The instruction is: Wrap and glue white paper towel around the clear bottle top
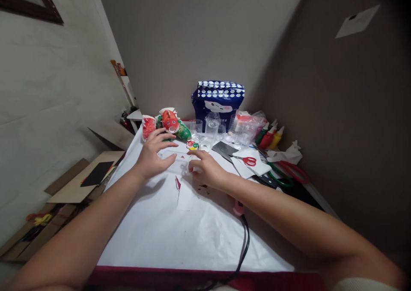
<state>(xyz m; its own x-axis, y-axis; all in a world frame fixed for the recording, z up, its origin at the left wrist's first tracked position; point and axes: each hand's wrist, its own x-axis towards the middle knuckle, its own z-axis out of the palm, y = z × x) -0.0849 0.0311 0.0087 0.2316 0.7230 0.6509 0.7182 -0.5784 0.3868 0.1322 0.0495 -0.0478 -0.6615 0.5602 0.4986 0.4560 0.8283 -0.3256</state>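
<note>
A clear, box-like plastic piece [176,166] lies on the white-covered table between my two hands. My left hand [156,152] is over its left side with the fingers spread apart. At its right edge, the fingers of my right hand [207,168] are curled in and seem to pinch the plastic; the exact contact is hard to see. A small red scrap [177,183] and a white paper piece [183,199] lie just in front. More dark red bits [203,190] are under my right wrist. Beside my right forearm is a pink tool handle [238,208] with a black cord.
Red and green fish-like figures [171,122], clear cups [212,126] and a blue bag [218,105] stand at the back. To the right are red-handled scissors [248,161], paint bottles [267,139] and larger green-handled scissors [282,177]. The black cord [245,244] crosses the front edge.
</note>
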